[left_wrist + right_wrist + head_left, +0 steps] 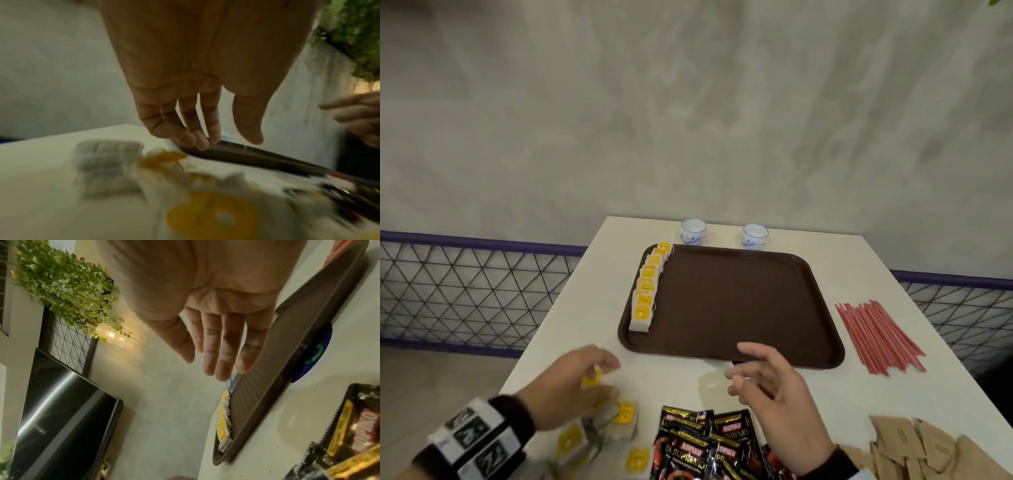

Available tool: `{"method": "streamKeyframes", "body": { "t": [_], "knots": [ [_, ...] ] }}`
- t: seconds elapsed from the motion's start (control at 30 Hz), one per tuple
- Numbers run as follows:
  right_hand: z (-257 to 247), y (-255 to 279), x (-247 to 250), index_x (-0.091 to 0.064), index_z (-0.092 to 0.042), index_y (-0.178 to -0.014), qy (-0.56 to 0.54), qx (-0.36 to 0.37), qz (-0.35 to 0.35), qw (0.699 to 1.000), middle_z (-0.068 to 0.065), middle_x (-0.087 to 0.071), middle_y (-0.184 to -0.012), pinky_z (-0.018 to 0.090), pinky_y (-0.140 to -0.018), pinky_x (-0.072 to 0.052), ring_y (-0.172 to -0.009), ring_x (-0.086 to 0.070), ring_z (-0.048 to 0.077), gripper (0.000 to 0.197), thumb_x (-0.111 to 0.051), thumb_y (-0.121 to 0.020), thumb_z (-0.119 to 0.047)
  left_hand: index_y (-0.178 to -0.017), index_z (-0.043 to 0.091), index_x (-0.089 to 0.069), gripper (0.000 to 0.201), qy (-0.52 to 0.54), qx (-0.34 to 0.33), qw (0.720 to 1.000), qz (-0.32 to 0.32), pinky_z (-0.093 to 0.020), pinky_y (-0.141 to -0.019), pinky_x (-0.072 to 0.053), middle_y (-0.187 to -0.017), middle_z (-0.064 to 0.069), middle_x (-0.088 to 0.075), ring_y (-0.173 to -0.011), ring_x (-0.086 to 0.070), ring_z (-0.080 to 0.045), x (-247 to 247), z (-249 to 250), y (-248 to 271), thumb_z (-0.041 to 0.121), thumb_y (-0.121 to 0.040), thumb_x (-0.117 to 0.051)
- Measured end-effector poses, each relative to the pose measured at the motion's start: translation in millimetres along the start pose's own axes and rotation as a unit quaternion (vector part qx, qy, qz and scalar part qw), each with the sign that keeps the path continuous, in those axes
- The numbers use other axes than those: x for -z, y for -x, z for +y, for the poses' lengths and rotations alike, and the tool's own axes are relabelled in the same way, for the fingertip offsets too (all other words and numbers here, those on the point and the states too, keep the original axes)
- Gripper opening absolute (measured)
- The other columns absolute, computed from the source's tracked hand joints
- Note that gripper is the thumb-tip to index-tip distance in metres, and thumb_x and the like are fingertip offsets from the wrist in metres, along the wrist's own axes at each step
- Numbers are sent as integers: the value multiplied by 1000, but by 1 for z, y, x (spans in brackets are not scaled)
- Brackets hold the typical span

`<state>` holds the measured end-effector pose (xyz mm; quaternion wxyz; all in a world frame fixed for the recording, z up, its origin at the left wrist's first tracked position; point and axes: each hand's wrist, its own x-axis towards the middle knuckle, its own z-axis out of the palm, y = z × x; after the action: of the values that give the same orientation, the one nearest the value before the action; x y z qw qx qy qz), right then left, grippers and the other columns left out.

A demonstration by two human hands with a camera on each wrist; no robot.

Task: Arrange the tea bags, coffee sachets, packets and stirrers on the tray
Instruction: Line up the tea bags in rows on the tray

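Kopiko Supremo sachets point(702, 448) (black) | left hand point(571, 383) above tea bags point(616, 419)

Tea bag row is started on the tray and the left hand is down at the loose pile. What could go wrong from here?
The left hand reaches into the loose tea bags; their strings may tangle, lifting several together.

The row of tea bags hugs the left rim of the tray; adding another could topple it.

The open right hand hovers over the coffee sachets and could scatter them.
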<state>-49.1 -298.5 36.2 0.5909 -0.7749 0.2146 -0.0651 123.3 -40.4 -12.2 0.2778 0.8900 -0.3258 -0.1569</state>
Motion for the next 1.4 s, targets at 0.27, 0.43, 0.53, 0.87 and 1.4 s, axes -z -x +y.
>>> {"method": "streamKeyframes", "body": {
  "t": [0.27, 0.43, 0.53, 0.87, 1.4],
  "knots": [
    [-7, 11, -6, -53, -38, -115, 14, 30, -11, 999, -10, -72, -95, 35, -95, -51, -89, -67, 6, 33, -62, -91, -17, -124, 45, -51, 58, -158, -69, 983, -70, -8, -83, -28, -119, 26, -42, -108, -38, -2, -46, 4, 18, 59, -68, -45],
    [-5, 17, -5, -53, -38, -113, 6, 28, -30, 999, -7, -71, -96, 31, -92, -52, -88, -68, 8, 30, -60, -92, -18, -107, 32, -58, 29, -200, -95, 973, -64, -19, -87, -38, -111, 15, -51, -104, -46, -7, -48, 17, 14, 37, -79, -51],
    [-2, 20, -4, -52, -40, -112, 14, 26, -36, 999, -8, -71, -95, 30, -93, -51, -89, -67, 7, 29, -60, -91, -20, -105, 32, -59, 22, -191, -86, 976, -57, -20, -87, -41, -101, 18, -51, -101, -52, -5, -46, 20, 12, 34, -86, -48],
    [-6, 21, -9, -57, -24, -113, -94, -50, -87, 991, 8, -69, -102, 34, -79, -59, -85, -70, 21, 22, -60, -93, -16, -87, 21, -71, 15, 285, -12, 956, 68, -23, -58, -52, -77, -9, -67, -66, -63, -10, 2, 100, 21, 7, -83, -69],
    [-25, 19, -8, -64, -5, -112, -275, -5, -85, 958, 18, -70, -103, 34, -71, -58, -83, -72, 30, 29, -69, -84, 0, -93, 25, -69, 38, 419, -56, 903, 73, -30, -80, -54, -98, -4, -71, -93, -68, -19, -10, 163, 13, 46, -62, -77]
  ]
}}
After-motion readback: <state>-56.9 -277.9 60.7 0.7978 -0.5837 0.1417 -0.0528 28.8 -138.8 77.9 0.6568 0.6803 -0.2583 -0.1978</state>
